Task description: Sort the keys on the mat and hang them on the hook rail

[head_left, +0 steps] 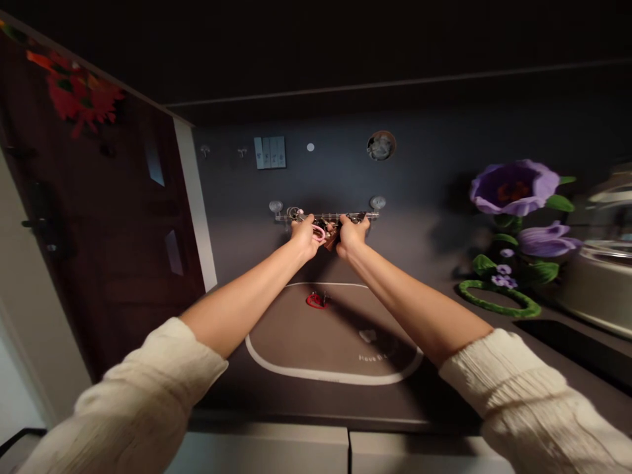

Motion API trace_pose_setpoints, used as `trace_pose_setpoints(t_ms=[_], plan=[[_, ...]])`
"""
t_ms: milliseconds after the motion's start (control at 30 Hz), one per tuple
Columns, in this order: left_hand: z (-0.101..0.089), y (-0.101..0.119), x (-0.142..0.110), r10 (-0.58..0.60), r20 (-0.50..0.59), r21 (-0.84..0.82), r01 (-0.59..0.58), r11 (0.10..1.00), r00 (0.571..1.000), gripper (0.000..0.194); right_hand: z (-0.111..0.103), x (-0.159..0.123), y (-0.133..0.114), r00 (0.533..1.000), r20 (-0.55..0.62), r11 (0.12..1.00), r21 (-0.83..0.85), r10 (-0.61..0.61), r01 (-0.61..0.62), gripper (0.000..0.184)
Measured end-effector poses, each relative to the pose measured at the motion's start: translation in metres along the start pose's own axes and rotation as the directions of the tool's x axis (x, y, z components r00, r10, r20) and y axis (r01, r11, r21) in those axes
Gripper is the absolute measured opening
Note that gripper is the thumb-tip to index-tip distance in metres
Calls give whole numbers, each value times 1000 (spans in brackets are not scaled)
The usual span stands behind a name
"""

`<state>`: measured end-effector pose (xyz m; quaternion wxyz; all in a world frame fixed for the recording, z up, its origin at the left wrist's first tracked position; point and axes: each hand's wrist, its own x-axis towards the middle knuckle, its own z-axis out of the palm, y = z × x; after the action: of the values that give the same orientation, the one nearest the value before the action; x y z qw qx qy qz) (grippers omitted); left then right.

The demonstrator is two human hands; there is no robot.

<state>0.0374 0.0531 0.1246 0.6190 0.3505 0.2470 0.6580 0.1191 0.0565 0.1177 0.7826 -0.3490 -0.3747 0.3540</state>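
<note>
Both arms stretch forward to a clear rail (328,216) fixed to the dark back wall by two round clear mounts. My left hand (304,239) is closed at the rail's left part, with a pink ring keychain (318,233) at its fingers and metal rings just above. Close beside it, my right hand (352,237) is closed round dark, small pieces that look like keys. A brown tag (331,239) hangs between the hands. The fingers hide much of the bunch. Below, a red loop with small metal parts (316,301) lies on a brown mat (306,339).
Purple crocheted flowers (516,191) with a green ring base stand at right, beside a large pale appliance (600,283). A dark shelf (316,52) overhangs the niche. Wall switches (270,153) sit above the rail. At left is a dark red door (113,250).
</note>
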Motion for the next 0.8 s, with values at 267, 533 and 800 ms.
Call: trace_pose_setpoints(t_ms=[267,533,800], plan=[[-53,-21,-54,-86,105,301,51,952,991,19,-50,-51,24,975,171,972,-207,145,-109,52],[-113,-42,-69,-76,303,888,-252,385,950,26,-104,-67,42,828,482,777,-623,285,95,23],[-108,-9,-94,-340,429,888,-459,-8,837,56,-116,-64,3,730,587,246,-810,350,532,66]])
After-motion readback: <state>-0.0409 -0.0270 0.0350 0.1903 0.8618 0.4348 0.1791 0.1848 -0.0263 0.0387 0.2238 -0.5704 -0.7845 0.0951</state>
